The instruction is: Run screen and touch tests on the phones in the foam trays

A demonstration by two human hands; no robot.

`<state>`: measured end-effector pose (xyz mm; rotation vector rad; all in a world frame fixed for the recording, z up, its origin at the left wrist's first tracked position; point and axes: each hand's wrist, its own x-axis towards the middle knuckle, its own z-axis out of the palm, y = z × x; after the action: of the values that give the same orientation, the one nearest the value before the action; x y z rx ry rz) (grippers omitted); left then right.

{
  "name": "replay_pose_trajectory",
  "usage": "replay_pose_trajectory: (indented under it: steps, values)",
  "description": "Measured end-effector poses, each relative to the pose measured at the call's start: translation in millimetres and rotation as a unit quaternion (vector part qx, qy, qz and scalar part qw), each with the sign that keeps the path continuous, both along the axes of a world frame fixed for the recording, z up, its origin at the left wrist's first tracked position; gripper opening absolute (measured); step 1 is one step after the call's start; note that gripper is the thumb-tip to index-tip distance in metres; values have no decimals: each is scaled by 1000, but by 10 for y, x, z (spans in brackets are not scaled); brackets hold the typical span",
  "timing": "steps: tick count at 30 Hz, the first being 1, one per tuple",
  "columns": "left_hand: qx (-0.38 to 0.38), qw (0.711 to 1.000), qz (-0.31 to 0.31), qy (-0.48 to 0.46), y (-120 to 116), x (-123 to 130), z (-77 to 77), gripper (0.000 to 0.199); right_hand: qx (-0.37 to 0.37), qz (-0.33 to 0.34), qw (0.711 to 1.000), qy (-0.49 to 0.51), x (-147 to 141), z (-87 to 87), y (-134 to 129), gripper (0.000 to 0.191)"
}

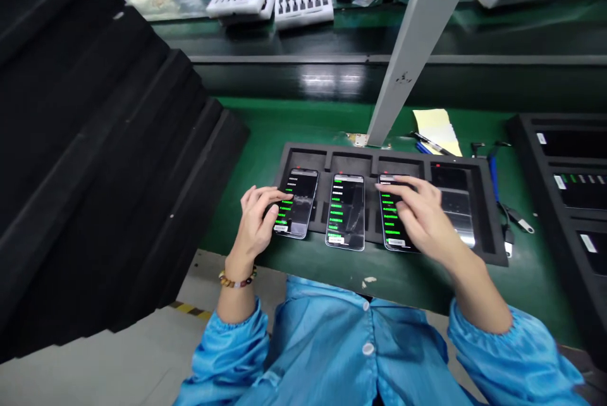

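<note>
Middle phone [348, 211], green lines on lit display, lies across near edge of black tray [496, 219] on desk [417, 274]; left phone [301, 207] at nine o'clock, right phone [391, 226] at three. Left hand [257, 219] and right hand [427, 219] over outer two, each grip loosely parted, grasping nothing. Yellow paper [439, 126] between one and two.

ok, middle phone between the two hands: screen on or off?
On. The middle phone shows bright green text down its left side and a white box near its lower edge.
</note>
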<state>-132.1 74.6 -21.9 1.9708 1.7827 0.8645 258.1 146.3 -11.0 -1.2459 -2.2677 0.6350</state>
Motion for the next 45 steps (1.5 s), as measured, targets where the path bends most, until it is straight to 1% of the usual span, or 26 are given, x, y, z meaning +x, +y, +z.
replay_pose_trajectory:
  steps: [3, 5, 7, 9, 12, 13, 15, 18, 21, 23, 25, 27, 29, 32, 34, 37, 39, 40, 43, 45]
  values:
    - [-6, 1000, -5, 21, 73, -1, 28, 34, 5, -64, 998, 10, 283, 14, -137, 44]
    - [-5, 1000, -4, 31, 105, 31, 68, 34, -5, -70, 998, 6, 439, -14, -252, 42]
    - [2, 999, -17, 31, 122, 125, 129, 33, -12, -57, 998, -3, 526, -67, -339, 41]
    - [-1, 998, -61, 24, 136, 287, 207, 33, -10, -52, 998, -16, 536, -127, -365, 41]
    - [-52, 987, -152, 29, 184, 585, 320, 33, 8, -66, 997, -31, 459, -194, -280, 43]
    - [-68, 982, -170, 35, 213, 676, 346, 32, 14, -72, 997, -33, 427, -204, -233, 43]
    - [-86, 978, -181, 52, 287, 818, 373, 30, 23, -79, 996, -34, 379, -204, -143, 43]
    - [-87, 980, -166, 71, 411, 928, 364, 33, 27, -81, 996, -29, 373, -166, -94, 42]
    - [-87, 981, -156, 81, 487, 928, 339, 37, 32, -88, 996, -12, 435, -126, -166, 43]
    - [-78, 983, -146, 77, 477, 854, 330, 38, 35, -86, 996, 4, 490, -121, -245, 41]
    - [-51, 990, -113, 64, 413, 715, 326, 38, 35, -75, 996, 17, 539, -139, -311, 40]
    - [-21, 996, -63, 53, 315, 530, 317, 33, 32, -57, 998, 20, 569, -172, -342, 38]
    - [-15, 998, -27, 53, 215, 342, 296, 28, 30, -44, 999, 13, 574, -206, -329, 38]
    - [-44, 997, -12, 60, 137, 142, 240, 28, 22, -49, 999, -6, 534, -226, -252, 38]
    - [-59, 996, 2, 65, 146, 89, 204, 30, 14, -68, 997, -18, 493, -214, -195, 40]
    - [-57, 996, 19, 70, 197, 125, 195, 36, 7, -93, 995, -26, 453, -177, -160, 44]
    - [-42, 997, 6, 70, 212, 222, 231, 37, 5, -88, 996, -18, 458, -158, -178, 45]
    - [-38, 997, -15, 69, 211, 290, 258, 37, 6, -78, 997, -13, 468, -153, -196, 44]
    - [-60, 989, -120, 65, 206, 544, 343, 34, 7, -56, 998, -2, 499, -158, -244, 39]
    - [-85, 980, -166, 67, 231, 709, 372, 35, 5, -65, 998, -2, 503, -170, -255, 39]
